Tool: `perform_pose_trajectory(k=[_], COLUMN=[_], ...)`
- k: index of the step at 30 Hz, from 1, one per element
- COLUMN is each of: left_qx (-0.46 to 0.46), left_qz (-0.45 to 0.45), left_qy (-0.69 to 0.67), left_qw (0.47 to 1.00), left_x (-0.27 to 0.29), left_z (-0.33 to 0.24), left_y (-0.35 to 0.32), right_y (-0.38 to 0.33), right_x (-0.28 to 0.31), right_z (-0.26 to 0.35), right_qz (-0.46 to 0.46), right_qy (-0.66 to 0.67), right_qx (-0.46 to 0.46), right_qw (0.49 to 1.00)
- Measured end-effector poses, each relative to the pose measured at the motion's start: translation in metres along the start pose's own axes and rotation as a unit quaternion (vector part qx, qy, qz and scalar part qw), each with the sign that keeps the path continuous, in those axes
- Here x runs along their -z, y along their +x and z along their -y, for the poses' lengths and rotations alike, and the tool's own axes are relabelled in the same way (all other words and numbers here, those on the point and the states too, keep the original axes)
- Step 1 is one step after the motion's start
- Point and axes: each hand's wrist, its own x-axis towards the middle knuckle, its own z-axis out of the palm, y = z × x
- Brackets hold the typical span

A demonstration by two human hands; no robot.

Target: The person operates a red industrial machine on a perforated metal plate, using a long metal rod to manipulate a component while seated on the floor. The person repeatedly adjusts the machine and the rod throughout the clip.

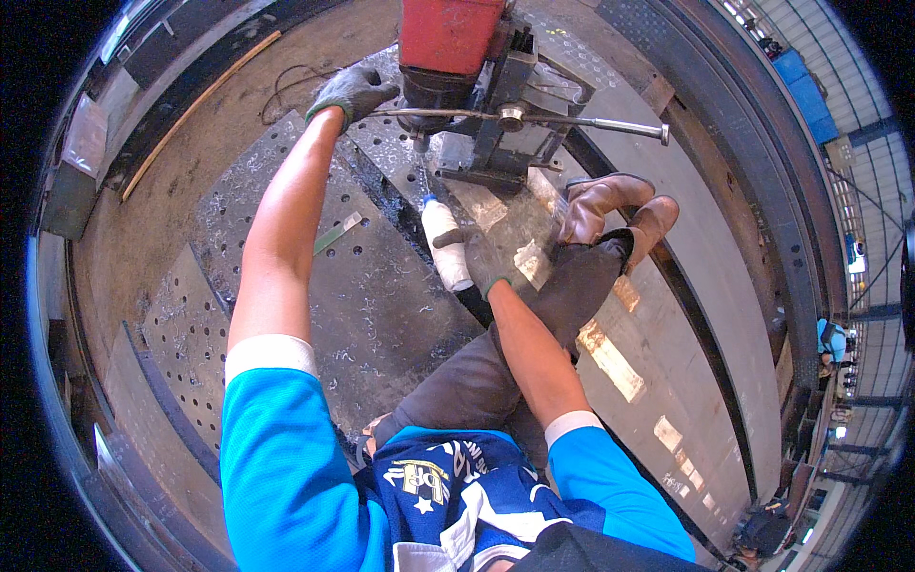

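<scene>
- Red drill, seemingly part-way through its work: left hand up at the lever bar, right hand busy with a white bottle.
- Done, judging by the surface: many round holes in the steel plate left of the right grip, curled metal chips strewn over it. Left: the spot under the bit looks unfinished; depth hidden, and whether the bit meets metal I cannot tell. Number of holes remaining not readable from this view.
- Left grip: gloved fingers appear closed on the bar's near end; the glove covers the exact contact. Drill body just right of this grip, bar running on past it to a free end well to the right.
- Right grip: gloved fingers clamped around the bottle's side. Blue cap beyond the fingers, pointed at the bit, apart from it.
- Ahead of the right grip: drill base, upright on the metal. Bit lies between the two grips, nearer the left.
- Farther out: green strip flat on the plate, left of the right grip; brown boots to its right, near the drill base.
</scene>
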Motion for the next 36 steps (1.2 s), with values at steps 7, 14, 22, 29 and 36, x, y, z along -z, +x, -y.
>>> perform_pose_trajectory(k=[7, 14, 22, 29, 36], left_qx=[-0.006, 0.0, -0.004, -0.004, 0.006], left_qz=[-0.014, -0.006, -0.011, -0.015, 0.01], left_qy=[-0.012, -0.022, -0.024, -0.028, -0.022], left_qw=[1.0, 1.0, 1.0, 0.999, 1.0], left_x=[-0.005, -0.004, -0.007, -0.007, -0.012], left_z=[0.005, 0.004, 0.006, 0.006, 0.012], left_y=[0.002, 0.001, 0.003, 0.001, 0.007], right_y=[0.019, 0.015, 0.023, 0.025, -0.004], right_x=[-0.013, -0.01, -0.027, -0.031, -0.007], right_z=[-0.036, -0.024, -0.053, -0.052, -0.002], right_qz=[0.01, 0.046, 0.027, 0.002, -0.035], right_qy=[0.038, 0.036, 0.152, 0.075, -0.082], right_qx=[-0.017, -0.026, -0.152, -0.075, -0.058], right_qw=[0.999, 0.998, 0.976, 0.994, 0.994])
